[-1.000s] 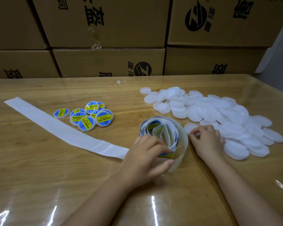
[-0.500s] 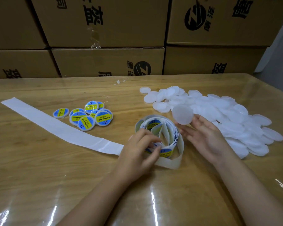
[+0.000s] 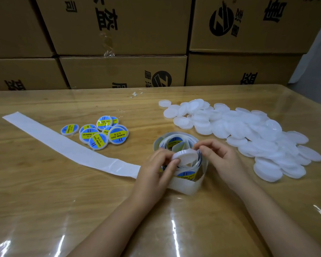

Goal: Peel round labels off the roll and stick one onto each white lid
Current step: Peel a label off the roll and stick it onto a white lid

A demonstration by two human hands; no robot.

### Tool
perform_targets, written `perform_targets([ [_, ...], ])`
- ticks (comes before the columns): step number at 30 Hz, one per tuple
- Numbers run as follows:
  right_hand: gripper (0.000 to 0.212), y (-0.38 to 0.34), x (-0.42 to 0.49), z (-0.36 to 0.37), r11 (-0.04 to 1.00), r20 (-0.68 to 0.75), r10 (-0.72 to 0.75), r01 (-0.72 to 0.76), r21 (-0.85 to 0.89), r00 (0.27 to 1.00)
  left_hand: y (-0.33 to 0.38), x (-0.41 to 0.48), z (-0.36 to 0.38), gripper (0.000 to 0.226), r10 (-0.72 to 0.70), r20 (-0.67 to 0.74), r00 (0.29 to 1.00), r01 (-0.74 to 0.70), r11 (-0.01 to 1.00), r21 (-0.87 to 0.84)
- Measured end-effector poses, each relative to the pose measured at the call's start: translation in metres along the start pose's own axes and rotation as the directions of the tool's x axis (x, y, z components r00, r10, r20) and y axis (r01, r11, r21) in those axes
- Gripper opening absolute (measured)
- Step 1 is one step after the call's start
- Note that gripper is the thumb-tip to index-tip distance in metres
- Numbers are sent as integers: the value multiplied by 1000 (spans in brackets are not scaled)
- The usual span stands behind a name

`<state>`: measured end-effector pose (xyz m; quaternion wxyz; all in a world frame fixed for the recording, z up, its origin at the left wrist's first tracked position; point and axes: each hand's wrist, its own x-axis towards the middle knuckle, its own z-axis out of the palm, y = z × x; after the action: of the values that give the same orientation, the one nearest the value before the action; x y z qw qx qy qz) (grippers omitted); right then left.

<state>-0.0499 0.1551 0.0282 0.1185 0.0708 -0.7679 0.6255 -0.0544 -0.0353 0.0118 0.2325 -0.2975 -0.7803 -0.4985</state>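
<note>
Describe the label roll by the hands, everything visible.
The label roll is a loose coil of glossy white backing paper standing on edge on the table. Round blue-and-yellow labels show on its inner turns. Its emptied strip trails left across the wood. The left hand and right hand hold a white lid over it.

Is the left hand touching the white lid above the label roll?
Touching. Head view: the left hand pinches the white lid at its rim.

"SOLDERING PASTE" is printed in black on the yellow band of the blue round labels stuck on the labelled lids [image 3: 118,135], with a "II" mark beneath. The same words are seen on the roll [image 3: 187,175]. Black Chinese characters and a round logo [image 3: 221,21] are printed on the cardboard boxes [image 3: 122,71].
</note>
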Motion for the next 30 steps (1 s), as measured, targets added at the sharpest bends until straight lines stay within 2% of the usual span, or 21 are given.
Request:
perform_targets([
  [2, 41, 4, 1, -2, 952, -8, -110, 103, -287, 994, 1, 0, 0, 11, 66, 3, 998, -66, 995, 70],
  [5, 47, 8, 1, -2, 816, 123, -278, 302, -493, 953, 4, -2, -1, 18, 198, 89, 976, -211, 964, 162],
  [9, 48, 10, 1, 0, 724, 178, -364, 398, -563, 914, 6, 0, -2, 28, 335, 194, 922, -382, 864, 327],
  [13, 48, 12, 3, -2, 697, 217, -351, 409, -589, 911, 8, 0, -6, 20, 384, 218, 897, -441, 802, 403],
  [20, 35, 12, 3, -9, 613, 137, -371, 353, -707, 919, -6, 7, -28, 25, 314, 151, 937, -346, 792, 503],
  [26, 33, 11, 2, -9, 566, 162, -382, 369, -738, 910, -25, 12, -53, 39, 123, -15, 992, -81, 736, 672],
  [28, 26, 11, 1, -9, 570, 187, -351, 368, -734, 917, -29, 13, -57, 48, 78, -76, 994, 0, 695, 719],
  [30, 16, 11, 0, -10, 569, 235, -307, 376, -732, 922, -31, 15, -57, 44, 16, -132, 991, 88, 666, 741],
])
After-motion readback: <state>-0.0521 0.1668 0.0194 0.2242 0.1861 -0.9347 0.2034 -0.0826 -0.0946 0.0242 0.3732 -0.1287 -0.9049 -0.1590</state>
